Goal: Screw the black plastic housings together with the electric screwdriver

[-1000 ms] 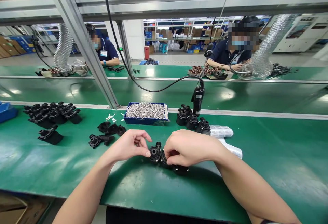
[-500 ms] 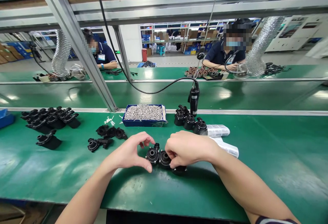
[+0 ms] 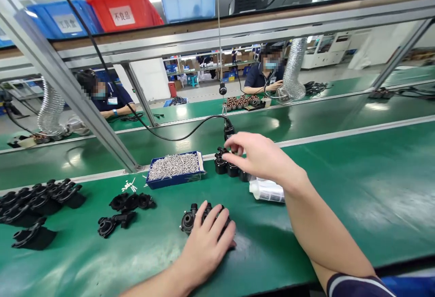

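Observation:
My left hand (image 3: 209,240) lies over a row of black pump housings (image 3: 186,222) with small screws at their rims, its fingers curved across their tops and the thumb at the right side. Much of these housings is hidden under it. My right hand (image 3: 253,152) is raised, thumb and fingers apart with nothing between them. Just beyond its fingertips hangs a black electric screwdriver (image 3: 229,130) on a cable, its lower part hidden by the hand. Behind and below that hand stand several more black housings (image 3: 220,166).
A blue box of screws (image 3: 175,172) sits at the back. Loose black covers (image 3: 117,223), white pins (image 3: 130,186) and grouped black canisters (image 3: 44,204) are to the left. A clear plastic-wrapped roll (image 3: 268,191) lies right. A metal post (image 3: 102,120) rises behind; two co-workers sit opposite.
My right hand has left the housings and moved up to the hanging screwdriver, opening its fingers. My left hand has come down over the housings. The view has shifted and tilted.

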Available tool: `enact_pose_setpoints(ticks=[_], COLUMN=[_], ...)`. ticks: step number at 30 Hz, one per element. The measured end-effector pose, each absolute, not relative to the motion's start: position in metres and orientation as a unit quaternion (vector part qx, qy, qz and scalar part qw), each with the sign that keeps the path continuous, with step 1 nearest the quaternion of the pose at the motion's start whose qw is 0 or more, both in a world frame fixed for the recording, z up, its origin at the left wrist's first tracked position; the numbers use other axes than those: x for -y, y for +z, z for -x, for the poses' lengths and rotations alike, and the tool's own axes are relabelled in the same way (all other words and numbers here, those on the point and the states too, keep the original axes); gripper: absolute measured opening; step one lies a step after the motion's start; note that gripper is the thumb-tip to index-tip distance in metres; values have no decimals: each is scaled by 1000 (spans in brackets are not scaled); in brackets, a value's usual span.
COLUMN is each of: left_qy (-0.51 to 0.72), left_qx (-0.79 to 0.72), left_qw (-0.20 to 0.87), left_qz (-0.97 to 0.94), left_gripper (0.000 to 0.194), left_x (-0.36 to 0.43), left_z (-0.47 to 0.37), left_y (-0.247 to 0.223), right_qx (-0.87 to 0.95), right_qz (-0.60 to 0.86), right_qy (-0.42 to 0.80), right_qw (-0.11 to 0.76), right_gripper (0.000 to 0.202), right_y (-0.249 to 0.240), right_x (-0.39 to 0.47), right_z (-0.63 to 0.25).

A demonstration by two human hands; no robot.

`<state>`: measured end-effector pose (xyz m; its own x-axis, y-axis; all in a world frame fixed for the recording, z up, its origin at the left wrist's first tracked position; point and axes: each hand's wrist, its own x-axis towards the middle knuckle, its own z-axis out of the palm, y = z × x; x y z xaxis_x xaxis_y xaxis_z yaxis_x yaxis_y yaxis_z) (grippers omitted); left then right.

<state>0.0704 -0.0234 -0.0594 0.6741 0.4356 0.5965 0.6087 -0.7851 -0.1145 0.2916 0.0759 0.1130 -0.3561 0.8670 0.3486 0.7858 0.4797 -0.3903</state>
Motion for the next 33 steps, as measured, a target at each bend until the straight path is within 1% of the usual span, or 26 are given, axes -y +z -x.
enact_pose_setpoints(ticks=[2,4,6,9,10,11,15,16,18,21,24,26,28,30,33], left_qy=[-294,-311,-321,-322,-325,-330,-361,-363,-356,-335,-318,-318,-321,-326,-359], left_qx=[282,280,280,283,288,295,324,327,328,329,341,347,344,338,350], left_qw=[163,168,172,177,180,183,192,198,212,234,237,223,196,157,66], left_qz=[899,892,888,886,883,878,853,850,849,852,852,854,860,869,863], left_gripper=[17,16,16,18,19,19,24,25,24,21,17,11,5,15,44], left_x=[18,11,3,-10,-14,-17,-21,-20,-18,-18,-26,-34,-42,-48,-48], left_z=[-73,-70,-63,-49,-44,-40,-34,-35,-40,-49,-55,-61,-72,-86,-103], left_y=[-60,-59,-56,-54,-54,-53,-54,-54,-54,-54,-57,-61,-67,-73,-83], right_qx=[772,730,711,707,711,717,747,750,750,735,719,698,663,639,644], right_qz=[528,540,542,542,537,531,503,502,508,529,539,520,472,412,336], right_qy=[56,58,80,163,193,220,268,268,255,211,162,151,186,255,334], right_qw=[348,415,441,424,411,395,343,336,338,368,408,470,551,598,601], right_gripper=[31,50,68,85,85,81,36,29,23,22,29,38,46,49,48], right_y=[106,94,81,61,55,50,37,36,36,48,68,82,93,100,107], right_x=[-90,-109,-132,-162,-170,-176,-192,-194,-195,-189,-173,-158,-142,-126,-105], right_z=[-295,-299,-304,-311,-313,-314,-318,-319,-321,-326,-330,-330,-328,-323,-314])
